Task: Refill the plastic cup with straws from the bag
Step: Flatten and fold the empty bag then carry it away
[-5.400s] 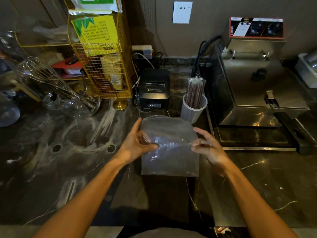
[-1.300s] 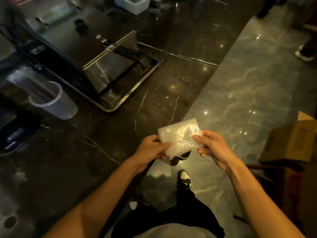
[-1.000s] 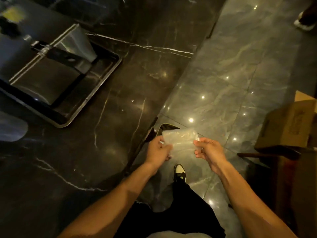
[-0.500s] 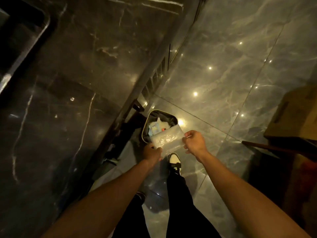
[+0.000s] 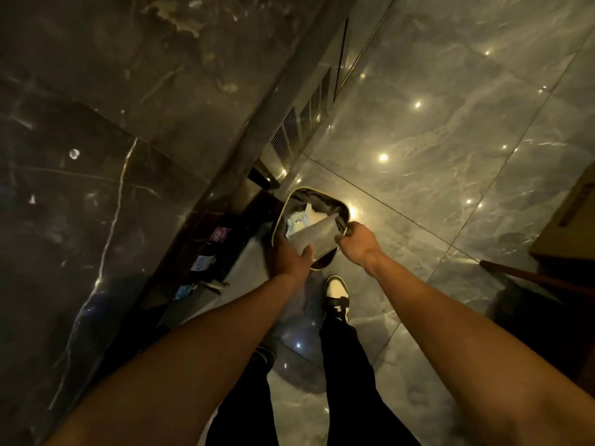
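Bag, clear and seemingly empty, was pinched flat between left hand at its near edge and right hand at its far corner, directly over bin on floor beside counter, presumably for discarding; cup out of view.

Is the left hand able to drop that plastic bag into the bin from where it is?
Probably yes. The left hand holds the plastic bag right over the open bin, and nothing lies between them. The right hand holds the bag's other edge, so both would need to let go.
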Demonstrator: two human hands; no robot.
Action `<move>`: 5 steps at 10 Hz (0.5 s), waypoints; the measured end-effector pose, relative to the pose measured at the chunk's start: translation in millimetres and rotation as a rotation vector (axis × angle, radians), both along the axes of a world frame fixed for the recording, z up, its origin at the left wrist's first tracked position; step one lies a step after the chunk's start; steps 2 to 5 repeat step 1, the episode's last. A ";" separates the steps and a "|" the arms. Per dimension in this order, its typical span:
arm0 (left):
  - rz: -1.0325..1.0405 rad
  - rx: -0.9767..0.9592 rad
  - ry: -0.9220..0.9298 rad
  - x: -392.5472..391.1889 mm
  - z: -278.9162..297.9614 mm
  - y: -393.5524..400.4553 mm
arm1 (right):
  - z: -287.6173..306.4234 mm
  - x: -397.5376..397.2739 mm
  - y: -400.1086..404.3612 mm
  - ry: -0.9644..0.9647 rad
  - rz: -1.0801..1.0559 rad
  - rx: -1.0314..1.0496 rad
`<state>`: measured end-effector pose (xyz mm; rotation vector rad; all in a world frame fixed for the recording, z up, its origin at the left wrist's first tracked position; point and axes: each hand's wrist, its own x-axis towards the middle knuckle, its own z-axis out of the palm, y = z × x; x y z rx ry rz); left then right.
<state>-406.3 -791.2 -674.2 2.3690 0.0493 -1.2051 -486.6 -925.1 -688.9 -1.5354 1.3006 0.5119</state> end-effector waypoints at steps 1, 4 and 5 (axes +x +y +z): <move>-0.091 -0.032 -0.048 3.8 6.1 -0.3 | 12.0 2.3 0.5 0.002 0.081 -0.010; -0.091 -0.032 -0.048 3.8 6.1 -0.3 | 12.0 2.3 0.5 0.002 0.081 -0.010; -0.091 -0.032 -0.048 3.8 6.1 -0.3 | 12.0 2.3 0.5 0.002 0.081 -0.010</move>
